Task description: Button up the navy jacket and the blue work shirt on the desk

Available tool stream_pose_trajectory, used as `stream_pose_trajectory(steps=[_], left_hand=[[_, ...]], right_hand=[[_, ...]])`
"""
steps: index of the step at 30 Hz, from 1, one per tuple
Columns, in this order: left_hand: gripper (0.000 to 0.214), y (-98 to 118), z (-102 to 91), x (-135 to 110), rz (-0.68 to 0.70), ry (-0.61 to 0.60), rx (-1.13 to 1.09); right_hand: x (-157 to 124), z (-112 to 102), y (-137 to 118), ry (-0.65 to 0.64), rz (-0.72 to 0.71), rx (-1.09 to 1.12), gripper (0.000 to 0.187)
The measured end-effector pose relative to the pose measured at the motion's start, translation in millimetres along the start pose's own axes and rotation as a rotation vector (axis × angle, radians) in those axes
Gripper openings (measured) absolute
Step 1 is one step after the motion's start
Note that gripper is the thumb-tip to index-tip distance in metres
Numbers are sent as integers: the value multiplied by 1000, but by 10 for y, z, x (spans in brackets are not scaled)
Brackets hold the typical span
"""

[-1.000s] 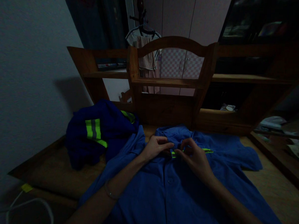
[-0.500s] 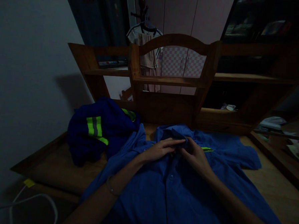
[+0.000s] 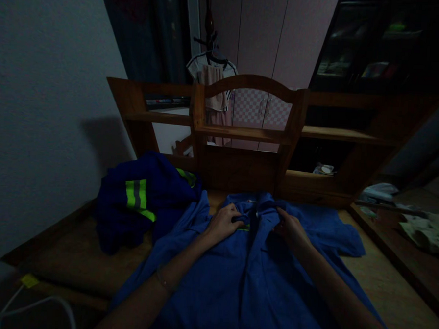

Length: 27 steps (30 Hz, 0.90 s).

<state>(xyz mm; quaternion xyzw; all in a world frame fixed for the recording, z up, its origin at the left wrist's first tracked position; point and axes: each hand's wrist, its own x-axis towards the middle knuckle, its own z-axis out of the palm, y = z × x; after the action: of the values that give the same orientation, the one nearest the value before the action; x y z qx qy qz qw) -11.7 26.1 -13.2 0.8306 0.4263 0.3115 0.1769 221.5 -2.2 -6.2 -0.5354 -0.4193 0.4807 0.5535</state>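
A blue button-up work shirt (image 3: 213,277) lies spread on the wooden surface, its collar end pointing away from me. My left hand (image 3: 224,224) is closed on the left side of the collar, beside a small yellow-green strip. On the other side of the neck opening, my right hand (image 3: 289,228) pinches the right edge of the collar; some of its fingers are hidden behind the cloth. The collar stands parted between the two hands, with a pale label showing inside the neck.
At the left lies a crumpled dark-blue garment (image 3: 147,195) with yellow-green and grey reflective bands. A wooden shelf unit (image 3: 243,134) runs along the back. A white cable (image 3: 56,301) loops at the lower left. Pale cloth (image 3: 427,229) lies at the far right.
My hands were together at the collar and have moved apart, left hand to the left. The collar now lies parted, showing its inside. The view has tilted up slightly.
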Motion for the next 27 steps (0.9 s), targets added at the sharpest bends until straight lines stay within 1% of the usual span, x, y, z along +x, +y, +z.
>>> stream_pose_trajectory(steps=[1,3,5,7,9,11,13,14,16,17,18,19,21,23,25,27], left_hand=[[15,-11,-5,50,-40,62,4],[16,-35,-43,203,-164,227,8],[17,-52,-126,415,-292,401,-3],[18,-54,-246,652,-364,533,-12],[22,-36,-367,871,-393,613,-14],[26,0,-437,1023,-385,631,-22],[26,48,-418,1064,-325,591,-42],[28,75,-373,1035,-260,542,-57],[40,130,-234,886,-107,443,-88],[45,156,-152,779,-46,409,-104],[48,180,-71,662,-12,394,-121],[47,199,5,545,-14,392,-142],[36,214,127,340,-57,352,-205],[28,194,205,202,-95,251,-284],[33,143,243,135,-153,153,-365],[43,83,244,117,-244,60,-456]], right_hand=[[49,9,-34,-4,20,34,37],[144,53,-148,-8,45,107,30],[245,123,-311,12,9,151,27],[359,206,-501,49,-59,176,27],[476,290,-679,75,-138,181,30],[559,368,-794,73,-207,155,34],[559,429,-797,40,-263,91,32],[517,451,-748,19,-283,60,29],[352,472,-564,-34,-351,-71,29],[239,470,-442,-59,-398,-167,32],[117,458,-312,-89,-473,-321,34],[-5,439,-185,-112,-546,-482,35],[-211,380,35,-142,-636,-670,37],[-336,303,178,-169,-679,-734,40],[-377,225,245,-182,-693,-753,40],[-358,165,260,-166,-675,-753,38]])
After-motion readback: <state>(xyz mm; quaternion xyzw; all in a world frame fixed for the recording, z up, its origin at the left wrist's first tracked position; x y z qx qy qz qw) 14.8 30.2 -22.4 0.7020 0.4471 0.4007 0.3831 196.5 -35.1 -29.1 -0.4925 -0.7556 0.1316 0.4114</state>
